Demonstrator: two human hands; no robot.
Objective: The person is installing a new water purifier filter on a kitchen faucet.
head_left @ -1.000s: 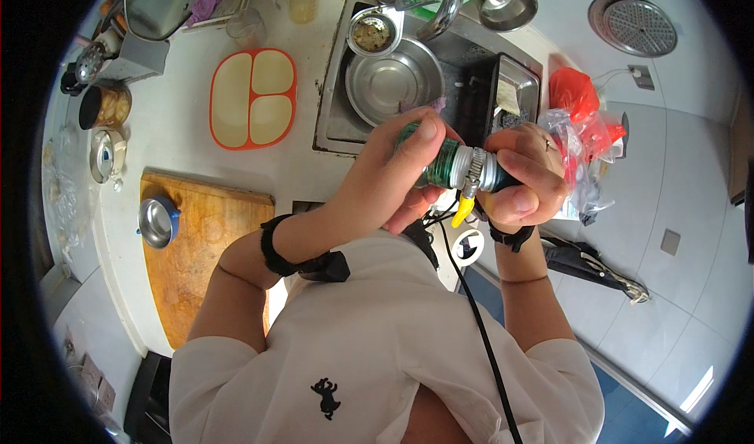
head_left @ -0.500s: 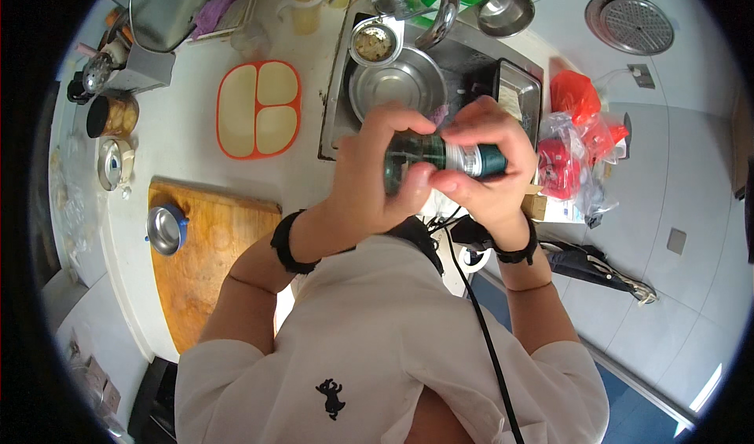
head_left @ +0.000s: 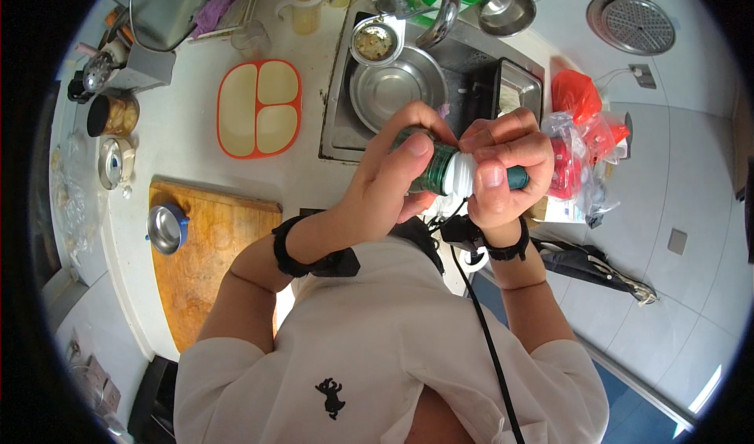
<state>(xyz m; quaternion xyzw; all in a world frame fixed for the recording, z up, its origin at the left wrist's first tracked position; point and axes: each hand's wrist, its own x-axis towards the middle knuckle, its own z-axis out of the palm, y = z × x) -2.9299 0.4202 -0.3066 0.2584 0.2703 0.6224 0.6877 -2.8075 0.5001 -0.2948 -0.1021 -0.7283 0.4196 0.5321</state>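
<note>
- The green bottle is held up in both hands, in front of the chest and, in view, just at the near side of the sink. It lies sideways, its white collar and dark green end to the right.
- The left hand has its grip closed around the green body, thumb along the near side; parts of the fingers are hidden behind it.
- The right hand has its grip closed over the collar and the start of the dark green end, thumb and fingers curled tight. Whether the fingers press, pull or turn cannot be told.
- For good work at the neck, the left grip should stay firm on the body so that the bottle does not roll, with the right fingers squarely on the part being worked.
- Both wrists are best held level, and the bottle clear of the black cable on the near side.
- The metal bowl in the sink lies farther off; a slip could drop the bottle toward it.
</note>
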